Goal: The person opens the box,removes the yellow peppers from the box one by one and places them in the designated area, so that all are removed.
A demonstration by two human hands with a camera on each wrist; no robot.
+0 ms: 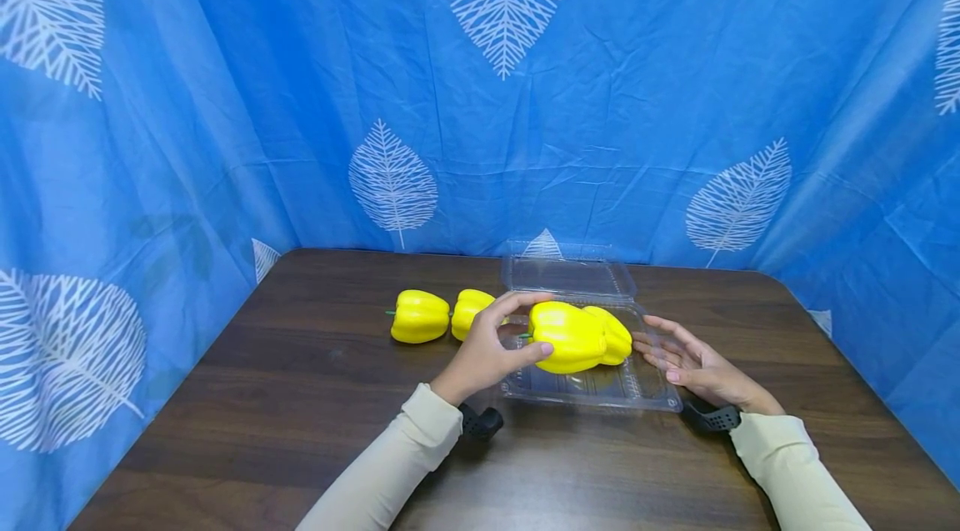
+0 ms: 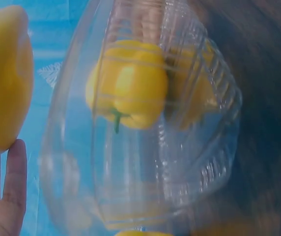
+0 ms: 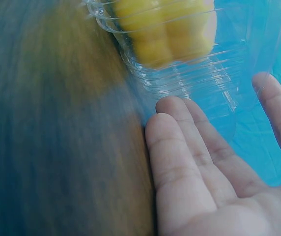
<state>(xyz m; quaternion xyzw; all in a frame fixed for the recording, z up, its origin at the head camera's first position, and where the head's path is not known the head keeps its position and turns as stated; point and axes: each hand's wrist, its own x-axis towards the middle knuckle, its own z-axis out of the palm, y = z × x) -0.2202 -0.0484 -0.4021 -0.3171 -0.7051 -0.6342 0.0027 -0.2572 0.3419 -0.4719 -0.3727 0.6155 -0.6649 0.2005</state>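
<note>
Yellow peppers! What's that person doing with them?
The person's left hand is holding a yellow pepper up over a clear plastic box. Another pepper is already in the box. The right hand is at the box's right side, with its fingers loosely spread. The lid is open at the back, and two more peppers sit on the table to the left of the box.
</note>
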